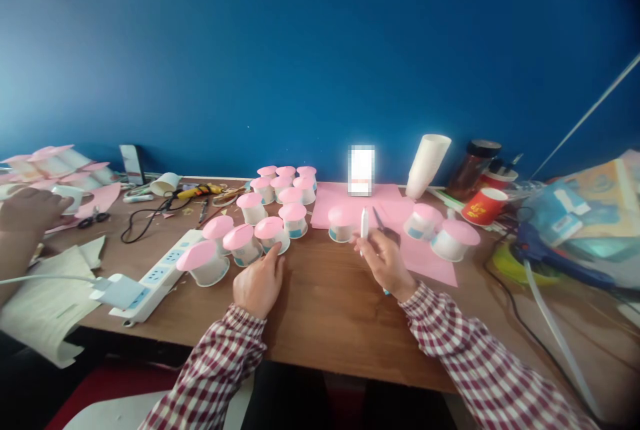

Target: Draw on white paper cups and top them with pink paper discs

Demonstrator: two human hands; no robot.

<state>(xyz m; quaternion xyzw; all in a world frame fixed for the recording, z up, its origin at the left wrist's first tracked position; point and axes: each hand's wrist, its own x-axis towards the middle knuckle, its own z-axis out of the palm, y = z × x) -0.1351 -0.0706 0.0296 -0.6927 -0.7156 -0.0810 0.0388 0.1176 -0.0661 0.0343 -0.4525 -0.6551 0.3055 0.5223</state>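
Note:
My left hand (259, 283) rests on the table, fingers curled and index finger against the rim of an upside-down paper cup (279, 247) topped by a pink paper disc (270, 226). Its other fingertips are hidden. Several similar disc-topped cups stand in a cluster to the left and behind. Held upright in my right hand (383, 260) is a white pen (365, 220). Just left of that hand stands another topped cup (341, 227). A dark blade (379, 218), perhaps of scissors, lies behind the right fingers. Two more topped cups (450, 247) stand at the right.
Pink paper sheets (327, 198) lie behind the hands. A leaning cup stack (427, 163), a dark jar (473, 173) and a red cup (484, 207) stand at right. A power strip (165, 273) lies left, near a glue gun (565, 260) cable's opposite side. Another person's hand (30, 217) works far left.

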